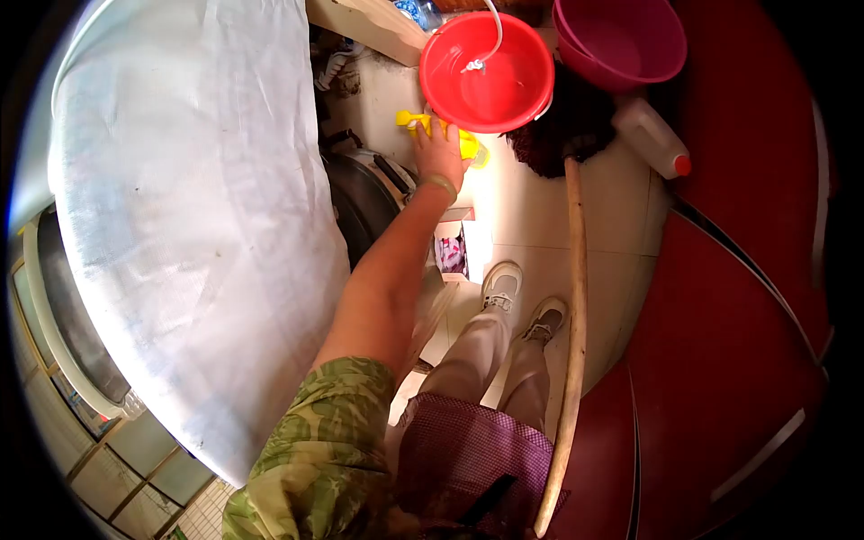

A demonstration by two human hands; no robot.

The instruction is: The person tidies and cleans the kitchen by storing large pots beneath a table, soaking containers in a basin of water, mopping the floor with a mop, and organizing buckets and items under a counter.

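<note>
My left hand (438,155), with a bangle at the wrist, reaches down toward the floor. Its fingers lie over a yellow plastic bottle (472,144) and appear closed around it. The bottle's narrow yellow end (404,118) sticks out to the left; the hand hides its middle. Just beyond stands a red bucket (439,106), into which a thin white hose (498,34) with a small fitting hangs. A wooden-handled mop (576,243) leans close by, its dark head (560,126) against the bucket. My right hand is out of view.
At left is a table with a white plastic cover (198,207). Dark pans (357,202) and an open box (463,236) sit below my arm. A purple-pink basin (621,54), a white jug with a red cap (650,135) and dark red panels (738,360) line the right.
</note>
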